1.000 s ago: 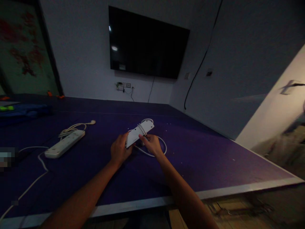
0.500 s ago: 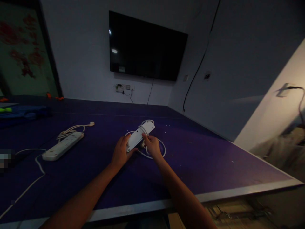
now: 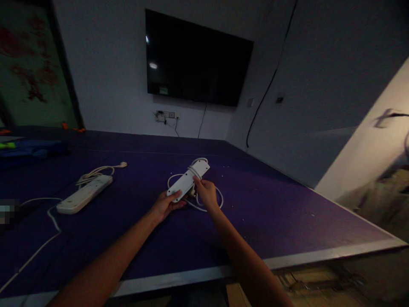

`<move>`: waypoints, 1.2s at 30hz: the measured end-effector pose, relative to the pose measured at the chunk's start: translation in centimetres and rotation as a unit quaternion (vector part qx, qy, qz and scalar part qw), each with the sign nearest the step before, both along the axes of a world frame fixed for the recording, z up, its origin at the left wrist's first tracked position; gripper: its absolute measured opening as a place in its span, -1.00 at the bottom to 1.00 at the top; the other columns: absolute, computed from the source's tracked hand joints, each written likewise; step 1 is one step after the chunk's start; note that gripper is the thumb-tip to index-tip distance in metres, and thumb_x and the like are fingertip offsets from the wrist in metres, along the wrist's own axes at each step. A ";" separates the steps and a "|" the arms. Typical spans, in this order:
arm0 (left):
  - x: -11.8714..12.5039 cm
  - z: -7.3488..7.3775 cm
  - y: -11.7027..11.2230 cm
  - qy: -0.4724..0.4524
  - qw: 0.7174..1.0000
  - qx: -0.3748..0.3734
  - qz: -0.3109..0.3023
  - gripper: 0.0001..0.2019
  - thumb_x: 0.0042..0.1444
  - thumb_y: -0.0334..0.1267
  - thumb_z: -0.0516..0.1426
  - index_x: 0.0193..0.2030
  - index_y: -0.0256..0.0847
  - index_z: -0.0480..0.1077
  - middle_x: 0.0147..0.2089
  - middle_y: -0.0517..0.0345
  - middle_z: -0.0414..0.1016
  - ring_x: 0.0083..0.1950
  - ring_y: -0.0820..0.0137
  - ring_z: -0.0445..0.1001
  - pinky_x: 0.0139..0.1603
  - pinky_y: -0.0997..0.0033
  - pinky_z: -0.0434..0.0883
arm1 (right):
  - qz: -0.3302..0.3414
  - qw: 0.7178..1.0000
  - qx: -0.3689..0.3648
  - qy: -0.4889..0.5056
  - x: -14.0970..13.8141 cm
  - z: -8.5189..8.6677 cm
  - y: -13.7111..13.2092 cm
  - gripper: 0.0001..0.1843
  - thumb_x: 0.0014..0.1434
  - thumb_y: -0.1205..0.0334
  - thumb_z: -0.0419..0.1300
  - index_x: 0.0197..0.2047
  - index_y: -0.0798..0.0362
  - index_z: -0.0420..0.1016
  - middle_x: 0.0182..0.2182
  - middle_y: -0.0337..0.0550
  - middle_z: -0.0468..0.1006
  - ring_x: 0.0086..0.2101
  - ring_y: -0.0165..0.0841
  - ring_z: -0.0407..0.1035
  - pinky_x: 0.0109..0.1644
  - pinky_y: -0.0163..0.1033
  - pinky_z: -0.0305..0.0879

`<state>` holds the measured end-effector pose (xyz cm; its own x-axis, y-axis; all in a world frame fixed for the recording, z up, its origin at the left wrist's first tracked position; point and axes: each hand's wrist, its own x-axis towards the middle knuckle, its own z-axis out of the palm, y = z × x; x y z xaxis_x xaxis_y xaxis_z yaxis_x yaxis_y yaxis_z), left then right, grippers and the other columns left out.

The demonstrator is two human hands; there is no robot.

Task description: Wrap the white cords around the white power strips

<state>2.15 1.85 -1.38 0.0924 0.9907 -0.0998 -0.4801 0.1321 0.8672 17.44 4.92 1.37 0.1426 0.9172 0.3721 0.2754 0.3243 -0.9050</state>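
Note:
A white power strip (image 3: pixel 182 184) is held tilted over the purple surface, its screwed underside facing up. My left hand (image 3: pixel 164 205) grips the near end, thumb on top and fingers beneath. White power cord (image 3: pixel 194 171) wraps around the strip's far part, and a loose loop of it hangs around the strip. My right hand (image 3: pixel 206 192) is closed at the strip's right edge, pinching the cord where it passes over; its fingertips are partly hidden. The plug (image 3: pixel 192 192) shows in part beneath the strip, beside my right hand.
A second white power strip (image 3: pixel 84 195) lies to the left, its cord bundled behind it. A thin white cable (image 3: pixel 35 256) runs along the left. Blue folded cloth (image 3: pixel 41 147) lies at the far left. The purple surface has a white front edge (image 3: pixel 172 279). A television (image 3: pixel 198 59) hangs on the wall.
My left hand has shifted slightly down toward the strip's near end, its thumb now lying across the underside. The right hand stays at the cord, almost unmoved.

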 end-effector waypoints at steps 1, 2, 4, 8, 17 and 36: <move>0.0 0.1 0.0 -0.008 1.000 0.005 0.014 -0.73 -0.06 -0.42 0.27 -0.16 -0.37 0.44 -0.32 -0.04 0.56 -0.42 0.39 0.53 -0.42 0.46 0.53 | 0.017 1.000 -0.011 0.006 0.1 -0.1 0.2 -0.41 -0.03 -0.28 0.10 -0.73 0.06 0.18 -0.81 -0.33 0.14 -0.73 -0.55 0.01 -0.66 -0.38 -0.12; 0.0 0.2 0.0 -0.018 0.999 0.013 0.031 -0.74 -0.08 -0.46 0.27 -0.18 -0.37 0.45 -0.32 -0.02 0.56 -0.40 0.38 0.54 -0.41 0.47 0.53 | 0.040 0.999 -0.029 0.015 0.1 -0.1 0.3 -0.41 -0.05 -0.30 0.11 -0.71 0.06 0.20 -0.81 -0.33 0.16 -0.75 -0.56 0.00 -0.67 -0.38 -0.12; -0.1 0.4 0.0 -0.033 0.997 0.028 0.062 -0.77 -0.11 -0.50 0.28 -0.24 -0.36 0.46 -0.32 0.03 0.56 -0.37 0.38 0.54 -0.40 0.47 0.55 | 0.090 0.992 -0.079 0.031 0.4 -0.1 0.6 -0.42 -0.08 -0.32 0.13 -0.67 0.08 0.26 -0.81 -0.33 0.20 -0.78 -0.57 -0.03 -0.71 -0.39 -0.14; -0.3 0.5 0.2 -0.045 0.993 0.050 0.095 -0.79 -0.19 -0.52 0.30 -0.35 -0.35 0.45 -0.37 0.10 0.55 -0.43 0.43 0.52 -0.43 0.51 0.54 | 0.152 0.979 -0.129 0.040 0.9 -0.1 0.9 -0.42 -0.07 -0.31 0.14 -0.56 0.12 0.38 -0.81 -0.33 0.26 -0.80 -0.58 -0.02 -0.74 -0.41 -0.13; -0.7 0.2 0.6 -0.041 0.981 0.076 0.172 -0.61 -0.38 -0.41 0.39 -0.32 -0.36 0.44 -0.36 0.11 0.54 -0.41 0.40 0.52 -0.38 0.44 0.53 | 0.166 0.974 -0.133 -0.083 1.2 -0.6 1.6 -0.43 0.03 -0.26 0.13 -0.57 0.15 0.43 -0.83 -0.33 0.25 -0.78 -0.56 0.08 -0.67 -0.42 -0.01; -1.3 -0.8 0.7 0.335 0.857 0.254 0.298 -0.48 -0.18 0.02 0.27 -0.13 -0.32 0.46 -0.21 -0.05 0.57 -0.21 0.22 0.52 -0.15 0.27 0.44 | 0.091 0.980 -0.100 -0.144 0.9 -0.7 1.6 -0.26 0.04 -0.40 -0.04 -0.53 0.15 0.51 -0.79 -0.22 0.33 -0.72 -0.48 0.19 -0.60 -0.37 0.03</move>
